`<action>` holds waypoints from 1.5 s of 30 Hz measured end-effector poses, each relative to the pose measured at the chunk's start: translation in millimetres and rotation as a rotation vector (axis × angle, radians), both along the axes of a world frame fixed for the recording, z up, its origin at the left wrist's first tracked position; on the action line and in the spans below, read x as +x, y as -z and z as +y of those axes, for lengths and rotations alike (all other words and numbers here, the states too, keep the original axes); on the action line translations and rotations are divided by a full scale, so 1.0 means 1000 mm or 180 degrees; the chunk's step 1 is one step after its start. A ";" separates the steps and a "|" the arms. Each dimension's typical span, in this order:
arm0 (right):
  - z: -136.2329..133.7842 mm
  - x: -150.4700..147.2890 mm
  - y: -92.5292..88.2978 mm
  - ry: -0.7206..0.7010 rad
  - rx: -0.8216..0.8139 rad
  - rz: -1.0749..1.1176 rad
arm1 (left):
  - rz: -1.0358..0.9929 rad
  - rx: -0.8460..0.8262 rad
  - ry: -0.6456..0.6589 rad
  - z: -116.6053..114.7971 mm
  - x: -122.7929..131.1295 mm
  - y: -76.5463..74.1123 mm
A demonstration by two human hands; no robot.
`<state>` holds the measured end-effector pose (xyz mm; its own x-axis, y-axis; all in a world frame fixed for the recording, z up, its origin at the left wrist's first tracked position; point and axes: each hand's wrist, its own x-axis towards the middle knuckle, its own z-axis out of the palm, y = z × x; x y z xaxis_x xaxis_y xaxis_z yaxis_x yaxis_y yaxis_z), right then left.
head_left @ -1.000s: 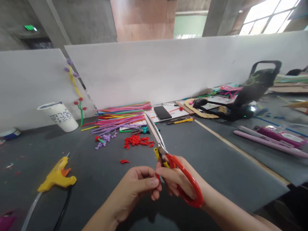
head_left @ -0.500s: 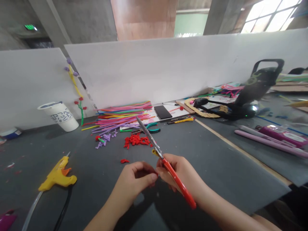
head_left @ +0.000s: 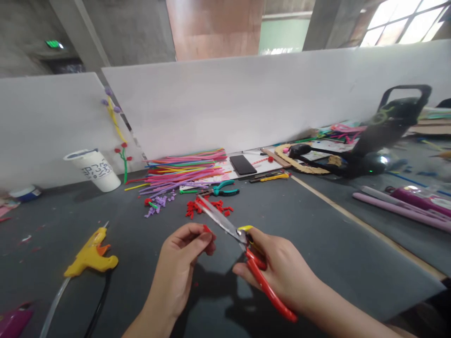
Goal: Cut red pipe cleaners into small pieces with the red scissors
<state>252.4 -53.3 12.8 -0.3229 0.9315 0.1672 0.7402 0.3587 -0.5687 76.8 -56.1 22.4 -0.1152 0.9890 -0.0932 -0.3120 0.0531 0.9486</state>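
Note:
My left hand [head_left: 181, 260] pinches a small red piece of pipe cleaner [head_left: 206, 228] between thumb and fingertips. My right hand [head_left: 278, 265] is closed around a pair of scissors with red handles [head_left: 269, 286]. Their blades [head_left: 221, 220] point up and to the left, and a yellow bit [head_left: 245, 228] shows by the pivot. Beyond the blade tips lies a heap of cut red pieces [head_left: 192, 206], partly hidden by the blades. Purple cut pieces [head_left: 160, 204] lie to its left.
Long coloured pipe cleaners [head_left: 183, 173] lie behind the heaps, near teal-handled pliers [head_left: 225, 188] and a black phone [head_left: 243, 164]. At left are a yellow glue gun [head_left: 89, 256] with its cord and a white cup [head_left: 97, 171]. A white partition [head_left: 229, 103] stands at the back.
My hands have moved apart. The red piece now shows in my left fingertips, and the scissors have turned slightly. My left hand now covers where a loose red piece lay.

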 end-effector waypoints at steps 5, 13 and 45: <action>-0.003 0.003 0.014 0.0023 0.0196 -0.0617 | -0.0191 0.0110 -0.0112 -0.001 -0.002 0.000; -0.008 0.003 0.022 -0.0016 0.0273 -0.0868 | -0.0218 0.0236 -0.0141 -0.004 -0.002 0.000; -0.005 0.004 0.019 -0.0087 0.0306 -0.0928 | -0.0003 0.0183 -0.0319 0.001 -0.004 -0.001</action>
